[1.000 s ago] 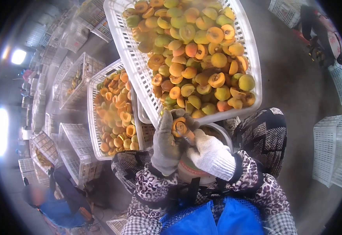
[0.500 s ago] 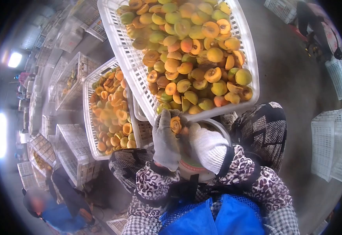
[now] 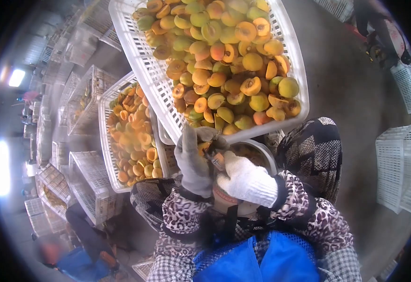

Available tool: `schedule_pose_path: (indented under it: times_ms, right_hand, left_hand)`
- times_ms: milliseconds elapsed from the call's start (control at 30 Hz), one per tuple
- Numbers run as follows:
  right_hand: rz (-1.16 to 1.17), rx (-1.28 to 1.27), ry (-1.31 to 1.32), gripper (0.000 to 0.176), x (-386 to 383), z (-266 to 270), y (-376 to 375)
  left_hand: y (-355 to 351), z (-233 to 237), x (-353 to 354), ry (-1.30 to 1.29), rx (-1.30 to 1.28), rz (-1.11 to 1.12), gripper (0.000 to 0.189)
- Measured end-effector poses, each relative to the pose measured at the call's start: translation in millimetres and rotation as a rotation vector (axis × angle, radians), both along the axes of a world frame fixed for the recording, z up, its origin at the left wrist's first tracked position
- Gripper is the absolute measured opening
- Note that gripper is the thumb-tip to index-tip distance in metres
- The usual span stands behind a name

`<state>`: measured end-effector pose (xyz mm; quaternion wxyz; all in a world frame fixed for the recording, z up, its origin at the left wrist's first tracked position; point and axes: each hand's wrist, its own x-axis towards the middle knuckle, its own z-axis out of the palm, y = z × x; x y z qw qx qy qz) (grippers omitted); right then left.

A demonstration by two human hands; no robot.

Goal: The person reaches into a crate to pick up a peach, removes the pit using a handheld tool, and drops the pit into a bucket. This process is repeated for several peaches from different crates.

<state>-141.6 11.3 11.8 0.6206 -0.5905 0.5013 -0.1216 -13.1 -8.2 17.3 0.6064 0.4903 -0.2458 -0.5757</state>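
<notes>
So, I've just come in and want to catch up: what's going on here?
A person's gray-gloved left hand holds a piece of orange fruit, with their white-gloved right hand close by. Both are over a round whitish bucket, beside a slatted white plastic crate heaped with mostly halved orange-green fruit.

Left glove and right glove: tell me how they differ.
The left glove is grey; the right glove is white. The left glove points up toward the crate; the right glove points leftward over the bucket. Both meet leopard-print sleeves at the wrist.
</notes>
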Motion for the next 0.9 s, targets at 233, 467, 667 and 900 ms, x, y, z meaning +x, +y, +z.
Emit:
schedule_pose_path:
  times_ms: [233,467,667,900]
  right_hand:
    - [0.107,0.071,0.094,0.031,-3,18,-6]
    - [0.168,-0.068,0.154,0.034,9,-17,2]
    - [0.157,-0.229,0.185,0.036,17,-25,10]
    - [0.119,-0.059,0.235,0.039,17,5,2]
  left_hand:
    - [-5,1,11,0.067,0.372,-0.106,0.04]
    - [4,-11,1,0.09,0.361,0.035,0.038]
    - [3,-13,11,0.085,0.407,0.019,0.036]
    - [-1,-13,8,-0.085,0.387,-0.051,0.038]
